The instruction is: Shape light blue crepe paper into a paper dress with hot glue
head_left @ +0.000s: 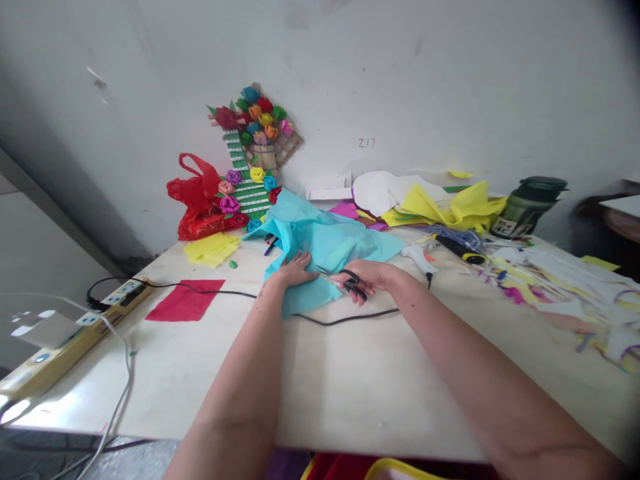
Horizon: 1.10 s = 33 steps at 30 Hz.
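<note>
A light-blue sheet (330,233), crumpled and thin like cloth or crepe paper, spreads over the middle of the table. My left hand (296,269) lies on it with fingers stretched out, pressing it down. In my right hand (367,277) is a pair of scissors (353,284) with black handles. Their blades point left across the sheet, close to my left fingertips; whether they are parted is hard to make out. The sheet's near corner reaches down to a black cable (327,323).
A red square (186,301) and yellow pieces (212,249) lie left, near a power strip (100,327). Behind stand a flower craft (250,180) and a red bag (197,200). A glue gun (419,259), green bottle (530,208) and paper scraps (565,287) are right.
</note>
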Each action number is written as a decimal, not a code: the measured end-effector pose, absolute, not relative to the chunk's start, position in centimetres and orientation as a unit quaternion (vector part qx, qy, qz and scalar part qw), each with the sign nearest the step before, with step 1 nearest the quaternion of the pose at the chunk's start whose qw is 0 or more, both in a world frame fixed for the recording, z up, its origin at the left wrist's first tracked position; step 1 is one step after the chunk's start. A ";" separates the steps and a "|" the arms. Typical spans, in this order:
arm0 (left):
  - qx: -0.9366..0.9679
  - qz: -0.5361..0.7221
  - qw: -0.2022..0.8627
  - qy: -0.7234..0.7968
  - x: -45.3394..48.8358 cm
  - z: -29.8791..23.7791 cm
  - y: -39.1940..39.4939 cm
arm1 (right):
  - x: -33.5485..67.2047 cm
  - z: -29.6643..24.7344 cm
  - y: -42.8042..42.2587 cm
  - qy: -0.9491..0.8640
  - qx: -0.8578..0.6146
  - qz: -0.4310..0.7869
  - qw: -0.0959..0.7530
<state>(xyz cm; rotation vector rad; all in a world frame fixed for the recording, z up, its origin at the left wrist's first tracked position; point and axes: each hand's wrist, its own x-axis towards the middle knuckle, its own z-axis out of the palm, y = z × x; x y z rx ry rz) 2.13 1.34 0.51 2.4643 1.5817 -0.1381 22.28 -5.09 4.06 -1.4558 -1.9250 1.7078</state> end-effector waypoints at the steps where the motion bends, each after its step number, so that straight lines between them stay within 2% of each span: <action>1: 0.835 -0.047 0.107 0.538 2.1 0.5 1.3 | 22.1 4.0 -5.1 -0.641 -0.494 0.580 0.094; 10: 0.820 -0.023 0.116 0.560 1.8 -0.4 2.2 | 19.0 2.8 -5.0 -0.571 -0.532 0.598 0.183; 20: 0.812 -0.008 0.117 0.571 1.6 -0.5 2.3 | 15.9 2.6 -5.4 -0.547 -0.622 0.519 0.211; 29: 0.810 -0.001 0.126 0.572 1.6 -0.5 2.4 | 15.1 -0.9 -4.0 -0.564 -0.628 0.454 0.286; 33: 0.811 0.000 0.118 0.573 1.6 -0.5 2.4 | 14.8 -0.6 -4.2 -0.550 -0.625 0.468 0.296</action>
